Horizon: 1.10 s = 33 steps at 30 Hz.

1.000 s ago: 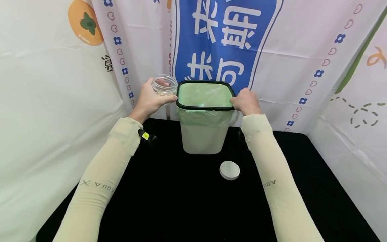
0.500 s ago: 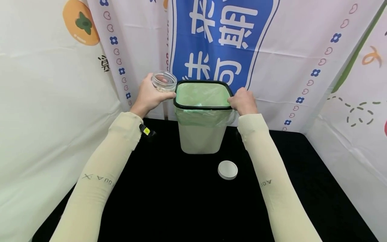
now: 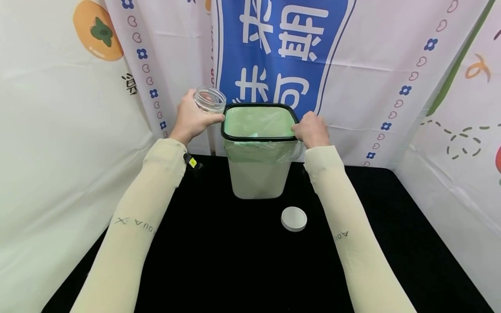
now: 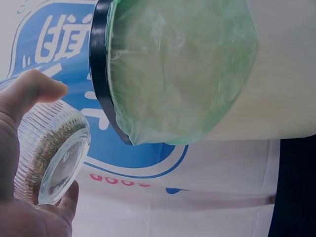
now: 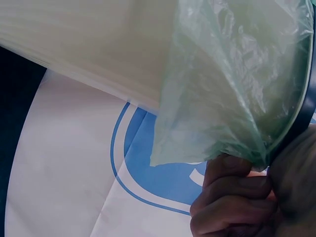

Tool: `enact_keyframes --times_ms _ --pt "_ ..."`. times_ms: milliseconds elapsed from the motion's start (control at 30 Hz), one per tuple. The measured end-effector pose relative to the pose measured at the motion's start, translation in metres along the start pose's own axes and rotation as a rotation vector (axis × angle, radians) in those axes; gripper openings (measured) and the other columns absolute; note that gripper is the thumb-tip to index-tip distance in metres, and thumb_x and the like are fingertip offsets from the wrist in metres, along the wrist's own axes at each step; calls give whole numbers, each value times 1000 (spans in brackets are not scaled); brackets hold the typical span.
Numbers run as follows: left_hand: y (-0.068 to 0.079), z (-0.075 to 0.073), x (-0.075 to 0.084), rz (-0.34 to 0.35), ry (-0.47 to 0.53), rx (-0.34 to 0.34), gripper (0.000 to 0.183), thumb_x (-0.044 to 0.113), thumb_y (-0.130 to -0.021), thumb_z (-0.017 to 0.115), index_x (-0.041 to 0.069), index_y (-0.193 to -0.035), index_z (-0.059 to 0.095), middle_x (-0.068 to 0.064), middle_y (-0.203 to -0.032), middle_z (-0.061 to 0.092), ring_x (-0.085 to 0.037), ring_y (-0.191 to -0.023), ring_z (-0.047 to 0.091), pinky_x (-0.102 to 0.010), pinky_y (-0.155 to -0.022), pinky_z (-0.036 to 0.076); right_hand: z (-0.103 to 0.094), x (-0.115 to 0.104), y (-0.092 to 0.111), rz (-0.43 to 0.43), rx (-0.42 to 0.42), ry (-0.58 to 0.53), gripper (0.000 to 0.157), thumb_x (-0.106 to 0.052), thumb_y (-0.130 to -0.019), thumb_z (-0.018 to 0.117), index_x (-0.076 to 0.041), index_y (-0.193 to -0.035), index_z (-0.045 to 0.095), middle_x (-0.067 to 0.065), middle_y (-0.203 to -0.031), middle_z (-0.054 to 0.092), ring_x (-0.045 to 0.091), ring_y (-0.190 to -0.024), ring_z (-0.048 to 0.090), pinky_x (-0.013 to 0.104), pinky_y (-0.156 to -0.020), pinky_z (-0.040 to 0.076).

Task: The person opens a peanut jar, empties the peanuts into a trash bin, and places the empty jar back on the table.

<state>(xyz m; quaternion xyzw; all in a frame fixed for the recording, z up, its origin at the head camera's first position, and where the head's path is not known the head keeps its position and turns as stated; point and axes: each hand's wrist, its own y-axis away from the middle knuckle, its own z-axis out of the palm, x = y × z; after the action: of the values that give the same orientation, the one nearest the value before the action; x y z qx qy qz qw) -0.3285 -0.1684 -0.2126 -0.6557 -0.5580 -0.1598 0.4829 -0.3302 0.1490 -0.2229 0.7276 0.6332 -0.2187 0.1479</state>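
My left hand (image 3: 194, 116) grips a ribbed clear jar (image 3: 210, 101), open at the top, beside the left rim of a trash can (image 3: 256, 178). In the left wrist view, tan grainy bits lie near the base of the jar (image 4: 54, 148), which is tilted. A thin green trash bag (image 3: 261, 121) lines the can and folds over its outside under a black rim ring (image 3: 258, 139). At the right rim, my right hand (image 3: 312, 130) holds the edge, its fingers curled at the bag's fold in the right wrist view.
A round white lid (image 3: 294, 218) lies on the black table (image 3: 219, 261), in front of the can and to its right. Behind the can hangs a printed curtain (image 3: 364, 78) with a blue panel. White cloth (image 3: 51, 130) closes off the left side.
My left hand has lifted the jar slightly beside the rim. The right hand keeps its place on the can, and the whole view has shifted a little.
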Motion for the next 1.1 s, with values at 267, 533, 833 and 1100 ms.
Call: enact_keyframes --times_ms 267,533,833,1100 --pt "-5 1 4 0 -73 19 86 28 -71 92 5 -143 51 -14 -137 64 -28 -124 60 -41 -108 54 -1 -2 -1 -13 26 -11 23 -26 -103 55 -9 -87 58 11 -85 54 26 -69 52 35 -57 43" --pt "-10 4 3 18 -119 32 88 24 -70 92 3 -144 50 -17 -140 64 -33 -131 59 -44 -114 51 2 -3 -2 6 17 -7 29 -31 -105 56 -4 -106 66 15 -103 62 30 -83 58 38 -64 46" --pt "-14 4 -4 24 -130 38 87 19 -72 91 2 -145 47 -18 -143 62 -33 -133 61 -42 -115 51 2 -4 0 2 22 -2 33 -30 -103 56 -1 -114 66 19 -113 66 33 -91 60 42 -71 50" --pt "-20 8 -4 42 -131 45 89 20 -72 92 2 -146 46 -18 -145 61 -32 -133 61 -39 -116 51 2 -1 -1 4 33 -8 32 -31 -104 58 -2 -112 66 19 -114 66 32 -89 60 41 -69 49"
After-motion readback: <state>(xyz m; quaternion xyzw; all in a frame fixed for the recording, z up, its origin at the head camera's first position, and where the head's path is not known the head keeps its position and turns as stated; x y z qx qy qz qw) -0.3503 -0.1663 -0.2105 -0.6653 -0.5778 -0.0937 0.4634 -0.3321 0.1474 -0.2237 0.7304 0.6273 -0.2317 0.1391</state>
